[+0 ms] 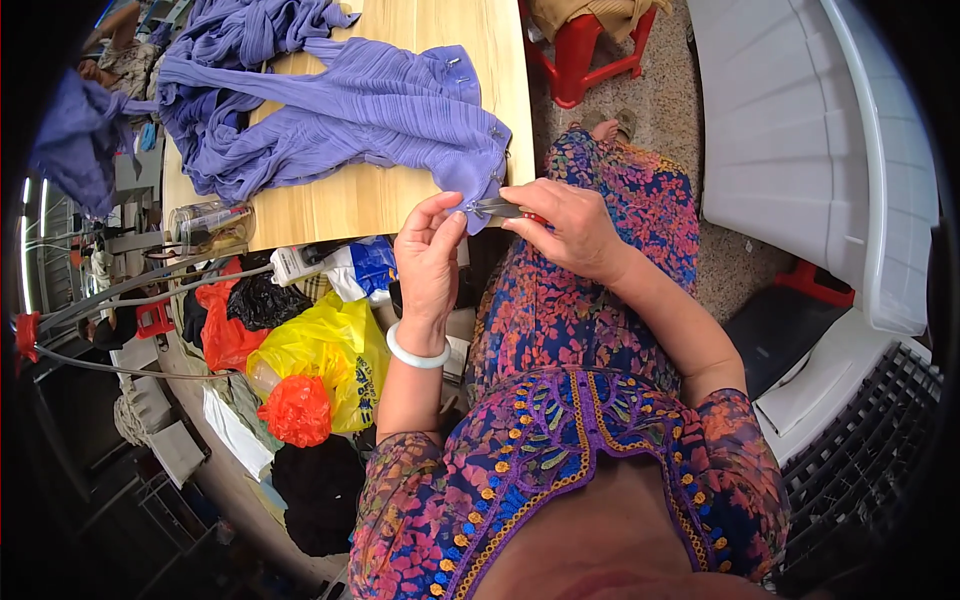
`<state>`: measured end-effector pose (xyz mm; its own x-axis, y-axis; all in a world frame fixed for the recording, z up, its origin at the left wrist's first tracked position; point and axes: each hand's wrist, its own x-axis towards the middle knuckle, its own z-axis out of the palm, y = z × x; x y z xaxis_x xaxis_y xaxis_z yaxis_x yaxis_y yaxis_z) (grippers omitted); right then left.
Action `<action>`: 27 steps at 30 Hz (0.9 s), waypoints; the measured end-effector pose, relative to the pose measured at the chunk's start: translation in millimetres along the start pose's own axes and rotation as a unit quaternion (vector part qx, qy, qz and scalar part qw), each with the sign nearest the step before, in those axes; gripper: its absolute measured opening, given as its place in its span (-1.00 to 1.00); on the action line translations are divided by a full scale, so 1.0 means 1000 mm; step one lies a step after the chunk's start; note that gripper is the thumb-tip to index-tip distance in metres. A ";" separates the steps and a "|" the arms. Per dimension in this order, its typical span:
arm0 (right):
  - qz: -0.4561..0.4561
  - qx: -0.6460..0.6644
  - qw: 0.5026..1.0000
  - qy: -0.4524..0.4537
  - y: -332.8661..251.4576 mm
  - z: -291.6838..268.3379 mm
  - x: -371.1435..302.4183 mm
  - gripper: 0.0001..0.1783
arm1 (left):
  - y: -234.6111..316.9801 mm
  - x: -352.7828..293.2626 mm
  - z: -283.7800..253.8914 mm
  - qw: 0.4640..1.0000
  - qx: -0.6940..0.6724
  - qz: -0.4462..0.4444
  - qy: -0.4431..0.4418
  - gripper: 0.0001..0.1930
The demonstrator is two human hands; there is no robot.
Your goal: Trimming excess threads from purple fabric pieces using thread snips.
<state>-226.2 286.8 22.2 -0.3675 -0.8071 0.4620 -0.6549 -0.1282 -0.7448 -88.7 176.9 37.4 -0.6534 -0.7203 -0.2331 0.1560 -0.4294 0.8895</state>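
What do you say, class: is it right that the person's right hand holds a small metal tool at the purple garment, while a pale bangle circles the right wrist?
Not quite: the pale bangle circles the left wrist, not the right, as the head view shows. The right hand does hold the small metal tool at the purple garment.

Left hand: thumb near forefinger; right hand just beside, palm down, curled in grip.
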 end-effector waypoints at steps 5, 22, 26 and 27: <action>-0.015 0.008 1.000 0.011 0.003 0.004 0.000 -0.67 | -0.001 0.002 -0.001 0.998 -0.049 -0.037 -0.010 -0.77; -0.086 -0.061 0.994 0.034 0.004 0.008 -0.001 -0.63 | -0.009 0.004 -0.014 0.977 -0.171 -0.116 -0.043 -0.79; -0.091 -0.065 0.993 0.036 0.006 0.008 -0.001 -0.64 | -0.009 0.004 -0.013 0.979 -0.164 -0.115 -0.036 -0.79; -0.087 -0.068 0.993 0.033 0.006 0.008 -0.001 -0.65 | -0.009 0.004 -0.013 0.981 -0.155 -0.110 -0.033 -0.79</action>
<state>-223.9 282.0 13.6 -0.2800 -0.7390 0.6128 -0.7943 -0.1801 -0.5802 -83.0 171.2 23.5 -0.7421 -0.5580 -0.3713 0.2166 -0.7239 0.6550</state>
